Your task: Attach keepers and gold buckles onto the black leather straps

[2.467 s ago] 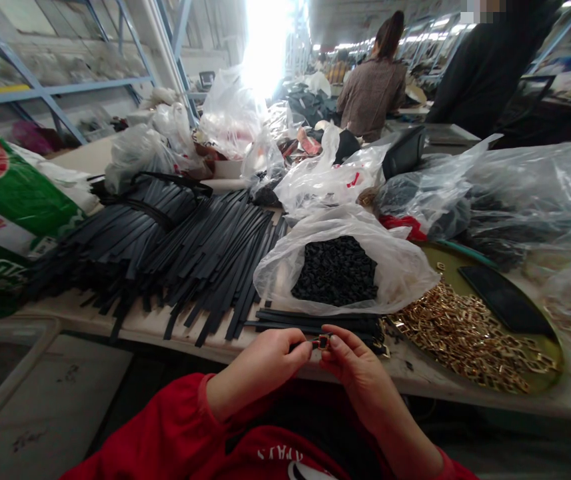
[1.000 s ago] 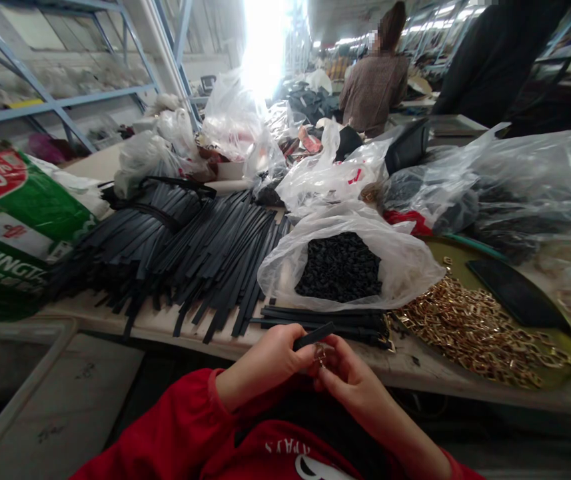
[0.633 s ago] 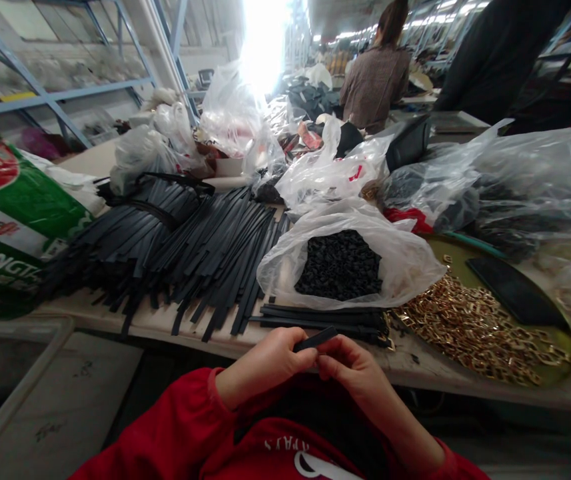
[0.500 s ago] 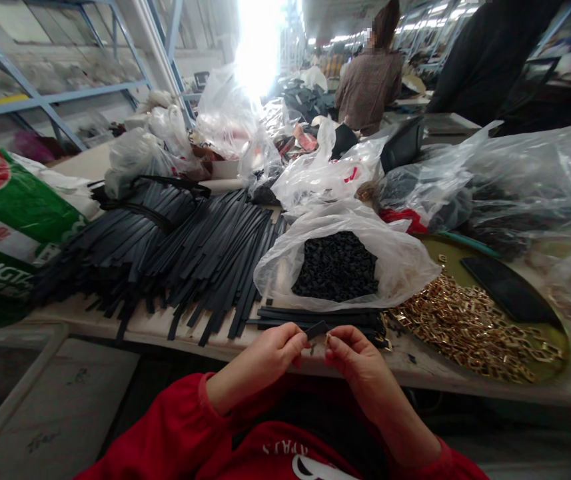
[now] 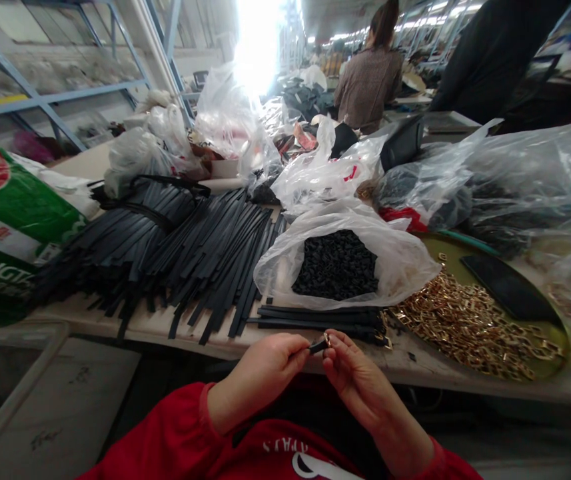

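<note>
Right of the right hand, a patch of table is lying open toward the lower-right tray; at centre, flat strips and a plastic bag are blocking the way upward, fanned strips the left

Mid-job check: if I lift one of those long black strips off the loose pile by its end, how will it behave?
The black strips look thin and flat for their length, so the free end would probably droop. Most lie nearly straight, hinting at some springiness. They overlap loosely, so neighbours may slide or drag along.
</note>
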A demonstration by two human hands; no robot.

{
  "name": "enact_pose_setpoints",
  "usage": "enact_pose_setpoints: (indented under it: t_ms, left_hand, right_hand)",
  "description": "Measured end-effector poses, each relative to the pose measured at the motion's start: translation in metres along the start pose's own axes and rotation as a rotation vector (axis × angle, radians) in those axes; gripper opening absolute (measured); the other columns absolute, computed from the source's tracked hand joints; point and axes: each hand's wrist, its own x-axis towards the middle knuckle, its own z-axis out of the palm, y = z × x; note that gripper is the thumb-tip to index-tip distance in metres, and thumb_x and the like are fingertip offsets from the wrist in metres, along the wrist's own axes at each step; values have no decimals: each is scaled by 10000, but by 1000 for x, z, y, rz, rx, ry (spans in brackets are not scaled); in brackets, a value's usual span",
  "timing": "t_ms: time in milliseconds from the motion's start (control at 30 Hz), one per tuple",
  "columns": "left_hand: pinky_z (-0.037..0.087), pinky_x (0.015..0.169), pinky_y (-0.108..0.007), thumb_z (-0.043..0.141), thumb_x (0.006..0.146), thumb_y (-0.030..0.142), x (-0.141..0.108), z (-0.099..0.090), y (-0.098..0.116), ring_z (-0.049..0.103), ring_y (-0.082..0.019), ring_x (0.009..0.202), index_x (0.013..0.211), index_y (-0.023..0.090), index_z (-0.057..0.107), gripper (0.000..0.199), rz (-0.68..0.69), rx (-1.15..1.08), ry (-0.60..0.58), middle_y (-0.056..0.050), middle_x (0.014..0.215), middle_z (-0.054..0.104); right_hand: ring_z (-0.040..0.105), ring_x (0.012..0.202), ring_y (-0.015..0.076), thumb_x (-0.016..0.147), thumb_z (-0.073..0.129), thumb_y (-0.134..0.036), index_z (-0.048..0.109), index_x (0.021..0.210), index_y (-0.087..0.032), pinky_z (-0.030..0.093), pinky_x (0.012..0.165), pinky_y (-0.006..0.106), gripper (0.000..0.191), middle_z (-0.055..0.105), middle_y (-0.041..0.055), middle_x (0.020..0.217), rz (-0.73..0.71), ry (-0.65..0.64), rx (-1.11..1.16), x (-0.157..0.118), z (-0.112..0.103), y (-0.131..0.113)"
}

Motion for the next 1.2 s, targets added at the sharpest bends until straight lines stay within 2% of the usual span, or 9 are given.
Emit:
enact_pose_setpoints:
  t_ms: [133, 267, 400, 567, 733, 933, 1033, 1133, 1200]
  left_hand:
    - [361, 640, -212, 389, 845, 264, 1, 3, 7, 521, -126, 718, 774, 171, 555, 203, -44, -146, 36, -3, 768, 598]
    - [411, 611, -214, 460, 788, 231, 2, 6, 8, 540, -122, 717, 926, 168, 526, 165, -131, -421, -35, -11, 852, 610]
    - [373, 472, -182, 475, 780, 249, 1, 6, 6, 484, -75, 539, 934, 160, 461, 179, -203, -640, -83, 20, 719, 568]
    - [364, 454, -174, 502, 751, 280, 5, 2, 11, 494, -71, 527, 779, 155, 444, 141, -302, -727, -118, 17, 662, 570]
    - [337, 429, -164, 485, 735, 283, 9, 7, 11, 494, -67, 507, 722, 152, 437, 140, -357, -775, -143, -4, 650, 586]
    - [296, 391, -157, 455, 745, 279, 7, 17, 3, 423, -51, 432, 745, 155, 450, 124, -389, -611, -87, 38, 578, 529]
    - [335, 425, -166, 463, 752, 307, 2, 18, 2, 456, -65, 483, 776, 149, 483, 161, -324, -512, -71, 22, 639, 560]
    - [344, 442, -170, 468, 752, 301, -2, 15, 7, 470, -67, 511, 812, 145, 489, 168, -290, -560, -138, -6, 725, 612]
    - [317, 421, -165, 469, 747, 282, -3, 12, 10, 442, -55, 472, 790, 146, 473, 143, -317, -614, -168, -1, 691, 608]
  right_hand:
    - [534, 524, 33, 611, 746, -273, 587, 720, -176, 467, 522, 143, 216, 605, -57, 658, -172, -55, -223, -4, 3, 6]
    - [534, 534, 82, 645, 708, -350, 549, 710, -180, 457, 545, 210, 242, 571, -53, 584, -337, -29, -378, -7, 3, 10]
    - [494, 534, 82, 622, 718, -376, 551, 715, -182, 422, 533, 217, 272, 549, -53, 594, -291, -66, -428, -8, 3, 14]
    - [468, 533, 82, 668, 665, -426, 542, 681, -177, 383, 517, 206, 278, 529, -48, 574, -320, -87, -501, -9, 2, 13]
    - [440, 495, 81, 723, 579, -470, 510, 687, -180, 364, 500, 214, 300, 495, -47, 541, -182, -138, -416, -8, 2, 12]
    - [506, 589, 127, 676, 634, -429, 559, 693, -195, 394, 567, 245, 247, 563, -9, 632, -583, 28, -907, -7, -7, 11]
    - [512, 562, 122, 667, 643, -445, 537, 732, -195, 398, 548, 245, 279, 565, -22, 617, -412, -73, -817, -5, -12, 9]
    - [505, 544, 105, 698, 624, -440, 506, 724, -185, 385, 549, 233, 282, 554, -36, 579, -202, -192, -640, -5, -15, 6]
    - [499, 543, 98, 718, 613, -425, 504, 729, -180, 373, 555, 227, 268, 554, -37, 571, -150, -225, -598, -6, -15, 6]
